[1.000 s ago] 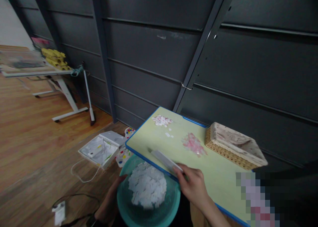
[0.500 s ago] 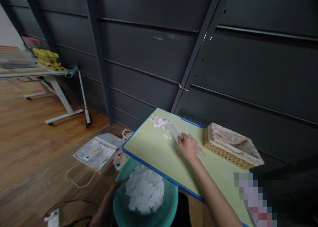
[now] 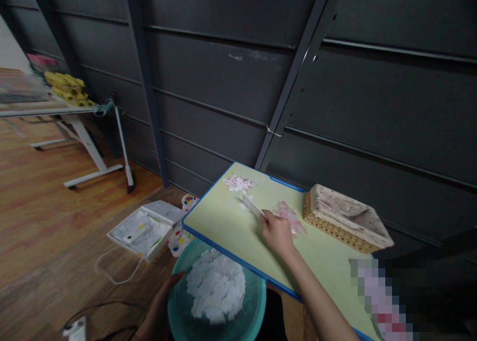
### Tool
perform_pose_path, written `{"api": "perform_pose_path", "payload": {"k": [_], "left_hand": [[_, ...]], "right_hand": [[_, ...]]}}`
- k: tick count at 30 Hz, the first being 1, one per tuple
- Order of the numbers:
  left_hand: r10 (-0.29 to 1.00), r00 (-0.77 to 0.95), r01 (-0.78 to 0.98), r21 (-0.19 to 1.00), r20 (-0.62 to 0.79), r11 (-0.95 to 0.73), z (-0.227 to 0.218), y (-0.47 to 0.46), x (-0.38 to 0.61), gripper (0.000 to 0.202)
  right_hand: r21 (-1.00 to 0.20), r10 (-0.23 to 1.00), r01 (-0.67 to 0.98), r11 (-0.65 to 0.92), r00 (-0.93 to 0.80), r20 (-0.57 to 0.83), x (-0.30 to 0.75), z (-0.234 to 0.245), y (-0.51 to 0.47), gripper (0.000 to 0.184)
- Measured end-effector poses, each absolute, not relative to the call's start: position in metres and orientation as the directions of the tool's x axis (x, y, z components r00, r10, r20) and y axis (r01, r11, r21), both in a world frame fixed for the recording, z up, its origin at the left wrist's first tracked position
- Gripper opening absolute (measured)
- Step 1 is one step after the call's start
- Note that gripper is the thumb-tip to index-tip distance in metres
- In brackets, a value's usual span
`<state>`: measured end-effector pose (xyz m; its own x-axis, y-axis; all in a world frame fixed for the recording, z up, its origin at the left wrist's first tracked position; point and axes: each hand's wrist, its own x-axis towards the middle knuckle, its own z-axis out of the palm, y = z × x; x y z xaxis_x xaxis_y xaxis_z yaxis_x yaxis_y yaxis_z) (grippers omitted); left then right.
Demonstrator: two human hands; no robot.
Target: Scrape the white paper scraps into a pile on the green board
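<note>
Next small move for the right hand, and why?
Probably draw the flat white tool toward the board's near edge: the right hand has it beside loose white pieces, while the left hand holds the teal basin, containing a white heap, at that edge.

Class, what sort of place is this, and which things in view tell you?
Probably an indoor craft or activity room, perhaps a workshop: a blue-edged table bears small piles of scraps, a teal basin holds white pieces, and a wheeled table stands on a wood-look floor.
</note>
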<state>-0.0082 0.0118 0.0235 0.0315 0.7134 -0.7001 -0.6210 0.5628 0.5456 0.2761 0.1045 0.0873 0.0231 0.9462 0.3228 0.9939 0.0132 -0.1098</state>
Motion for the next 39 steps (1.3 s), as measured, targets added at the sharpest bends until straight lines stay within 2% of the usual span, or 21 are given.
{"api": "perform_pose_path", "payload": {"k": [3,7,10,16,23,32,36,39], "left_hand": [[0.728,-0.002,-0.636,0.563,-0.685,0.528,0.024,0.012,-0.008,0.038],[0.750,-0.018,-0.635,0.587,-0.661,0.502,0.027,0.022,-0.008,0.041],[0.760,-0.024,-0.633,0.599,-0.649,0.491,0.031,0.028,-0.008,0.045],[0.759,0.025,-0.633,0.577,-0.650,0.515,0.041,0.018,-0.004,0.035],[0.748,0.073,-0.636,0.547,-0.659,0.544,0.049,0.012,0.001,0.034],[0.718,0.054,-0.642,0.527,-0.694,0.557,0.039,0.012,-0.005,0.032],[0.713,0.061,-0.647,0.516,-0.699,0.561,0.038,0.013,-0.003,0.032],[0.714,0.077,-0.653,0.506,-0.696,0.564,0.040,0.013,0.000,0.032]], "right_hand": [[-0.110,0.945,0.992,-0.058,0.090,0.314,0.280,0.094,0.109,0.030],[-0.046,0.952,0.984,-0.169,0.176,0.252,0.281,0.110,0.118,0.029],[0.006,0.959,0.981,-0.192,0.186,0.212,0.281,0.119,0.123,0.030],[0.088,0.977,0.982,-0.167,0.153,0.150,0.281,0.133,0.127,0.029],[0.110,0.981,0.981,-0.162,0.148,0.124,0.279,0.149,0.137,0.030],[0.167,0.999,0.986,0.014,-0.022,0.048,0.292,0.166,0.127,0.026],[0.192,0.999,0.981,0.018,-0.025,0.037,0.293,0.172,0.114,0.025],[0.164,0.998,0.985,0.050,-0.056,0.034,0.294,0.173,0.105,0.024]]}}
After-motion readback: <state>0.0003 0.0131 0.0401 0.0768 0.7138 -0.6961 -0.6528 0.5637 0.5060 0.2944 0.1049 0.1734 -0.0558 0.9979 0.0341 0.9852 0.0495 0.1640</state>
